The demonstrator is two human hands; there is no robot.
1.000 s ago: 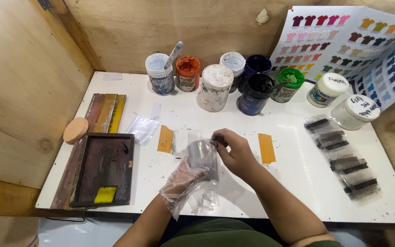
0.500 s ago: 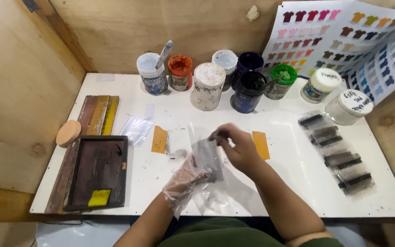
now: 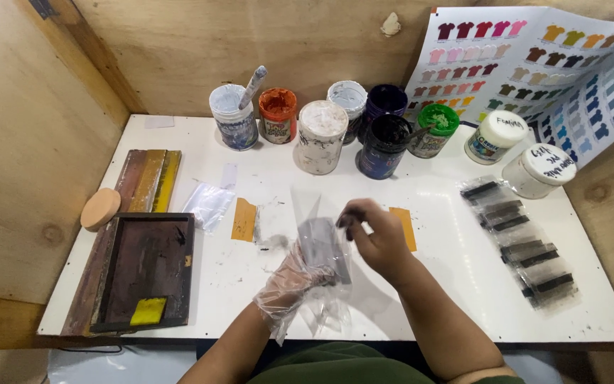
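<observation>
My left hand [image 3: 294, 279], inside a loose clear plastic glove, holds a small clear plastic sleeve with a dark grey strip [image 3: 319, 246] over the middle of the white table [image 3: 435, 299]. My bare right hand [image 3: 376, 236] pinches the top edge of that same sleeve with ink-stained fingertips. Two orange tape patches [image 3: 244, 220] [image 3: 406, 226] lie on the table on either side of my hands.
Several paint jars [image 3: 319, 135] stand along the back. Bagged dark strips [image 3: 520, 238] lie in a row at right. A dark screen frame [image 3: 145, 270], wooden squeegees [image 3: 149, 179], a round wooden disc [image 3: 99, 208] and a crumpled plastic bag [image 3: 209, 203] lie at left. A shirt colour chart [image 3: 534, 64] leans back right.
My hands stay together on the sleeve, with the right fingers shifting slightly along its top edge. The view has shifted a little.
</observation>
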